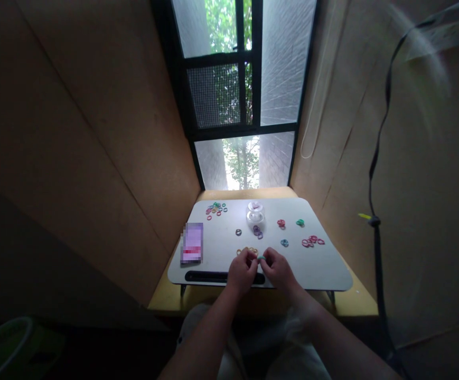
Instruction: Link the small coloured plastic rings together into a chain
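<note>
My left hand [243, 268] and my right hand [277, 268] meet over the front of a white folding lap table [217, 240]. A small green hair tie [261, 257] shows between their pinched fingertips, and both seem to grip it. Just beyond my left fingers lie yellow hair ties [253, 250], partly covered by the hand. Farther back are a purple bunch [257, 231], a dark one [239, 232] and a blue one [284, 243]. Red [281, 224], green [300, 223] and pinkish-red ties [312, 241] lie to the right.
A clear round jar [255, 213] stands at the back middle. Mixed-colour hair ties [216, 209] lie back left, with a blurred-out phone-like object [192, 243] in front. A black slot [207, 276] runs along the front edge. A black cord [376, 174] hangs at right.
</note>
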A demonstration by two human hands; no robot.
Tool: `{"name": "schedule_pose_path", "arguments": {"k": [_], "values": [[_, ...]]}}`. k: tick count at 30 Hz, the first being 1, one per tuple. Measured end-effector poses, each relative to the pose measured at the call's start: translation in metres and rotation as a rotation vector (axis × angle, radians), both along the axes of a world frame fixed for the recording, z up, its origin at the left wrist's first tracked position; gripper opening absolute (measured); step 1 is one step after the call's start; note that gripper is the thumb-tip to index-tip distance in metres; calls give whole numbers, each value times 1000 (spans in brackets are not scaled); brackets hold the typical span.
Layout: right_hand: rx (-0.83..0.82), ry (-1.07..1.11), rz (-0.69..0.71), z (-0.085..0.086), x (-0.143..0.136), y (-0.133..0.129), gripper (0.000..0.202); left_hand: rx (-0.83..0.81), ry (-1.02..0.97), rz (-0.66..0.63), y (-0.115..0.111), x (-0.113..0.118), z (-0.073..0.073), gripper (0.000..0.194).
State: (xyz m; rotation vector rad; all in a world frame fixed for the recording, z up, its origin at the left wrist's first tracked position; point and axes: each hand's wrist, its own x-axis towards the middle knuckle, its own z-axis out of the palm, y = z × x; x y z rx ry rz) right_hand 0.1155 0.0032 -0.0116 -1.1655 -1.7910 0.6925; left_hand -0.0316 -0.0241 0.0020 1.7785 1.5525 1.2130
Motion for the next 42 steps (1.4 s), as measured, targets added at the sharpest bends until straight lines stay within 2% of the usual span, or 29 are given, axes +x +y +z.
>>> {"name": "schedule_pose_path", "arguments": {"k": [11, 19, 31, 42], "values": [[9, 21, -26, 1, 0, -1, 11, 6, -2, -59, -2, 1, 2, 16], [8, 29, -27, -2, 0, 0, 9, 9, 29, -44, -2, 0, 1, 14], [24, -34, -26, -4, 1, 2, 17, 17, 4, -60, -4, 0, 1, 11], [27, -23, -18, 0, 1, -1, 17, 7, -87, -169, -4, 1, 5, 29]]}}
